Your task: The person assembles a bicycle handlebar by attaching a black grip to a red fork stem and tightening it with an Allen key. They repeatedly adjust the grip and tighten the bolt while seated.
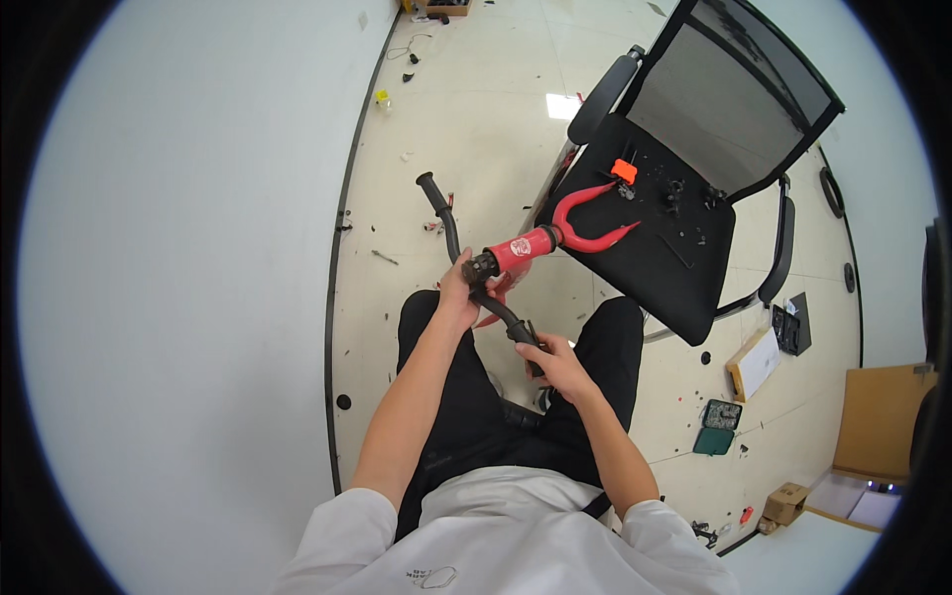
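Over my lap is a black bicycle handlebar (pixel 453 238), joined at its middle to a red tube and fork (pixel 517 250). The two prongs of the fork point away from me, over the edge of a black chair seat (pixel 635 288). My left hand (pixel 459 296) is closed around the handlebar at its stem, just below the red tube. On the near right end of the bar, my right hand (pixel 557 365) grips the black handgrip (pixel 522 334). The far left handgrip (pixel 432 191) is free. More red frame shows partly hidden under the bar.
On the chair seat lie a hex key (pixel 676 251), an orange piece (pixel 624 172) and several small dark parts (pixel 674 195). A green case of small parts (pixel 716 427), a cardboard box (pixel 785 503) and a black tool case (pixel 785 330) are on the floor at right. A wall (pixel 188 248) rises at left.
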`<move>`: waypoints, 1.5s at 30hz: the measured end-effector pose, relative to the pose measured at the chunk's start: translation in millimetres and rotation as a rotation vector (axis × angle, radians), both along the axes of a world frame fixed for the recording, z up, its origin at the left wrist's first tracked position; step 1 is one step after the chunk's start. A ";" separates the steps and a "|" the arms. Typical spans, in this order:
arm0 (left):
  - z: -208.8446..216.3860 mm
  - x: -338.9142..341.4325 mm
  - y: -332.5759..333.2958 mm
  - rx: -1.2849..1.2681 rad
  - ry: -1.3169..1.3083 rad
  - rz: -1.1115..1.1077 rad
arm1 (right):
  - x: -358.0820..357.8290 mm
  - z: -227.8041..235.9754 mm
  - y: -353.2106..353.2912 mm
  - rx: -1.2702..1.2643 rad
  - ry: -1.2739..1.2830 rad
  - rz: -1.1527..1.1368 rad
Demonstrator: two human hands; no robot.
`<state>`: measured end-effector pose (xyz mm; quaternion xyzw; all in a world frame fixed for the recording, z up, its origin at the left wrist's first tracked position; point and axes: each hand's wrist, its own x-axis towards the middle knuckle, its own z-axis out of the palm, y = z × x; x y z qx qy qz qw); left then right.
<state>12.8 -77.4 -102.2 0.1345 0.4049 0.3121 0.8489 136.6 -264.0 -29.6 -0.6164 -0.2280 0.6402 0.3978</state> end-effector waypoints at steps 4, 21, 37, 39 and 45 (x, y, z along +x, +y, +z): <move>-0.2 -21.1 1.5 0.017 0.000 -0.033 | -14.1 -7.0 1.4 0.014 0.039 0.038; -2.3 -1.5 -3.5 0.010 -0.033 0.021 | 15.5 -8.3 -8.1 0.051 0.065 -0.014; 13.3 -19.9 -6.2 0.050 0.007 -0.069 | 1.0 -23.8 -10.0 0.127 0.102 0.022; 13.3 -24.0 -4.6 0.066 0.011 -0.069 | -4.0 -21.0 -9.4 0.133 0.088 0.033; 15.6 -43.4 -11.3 0.061 -0.042 -0.033 | -20.3 -27.6 -9.6 0.173 0.133 0.077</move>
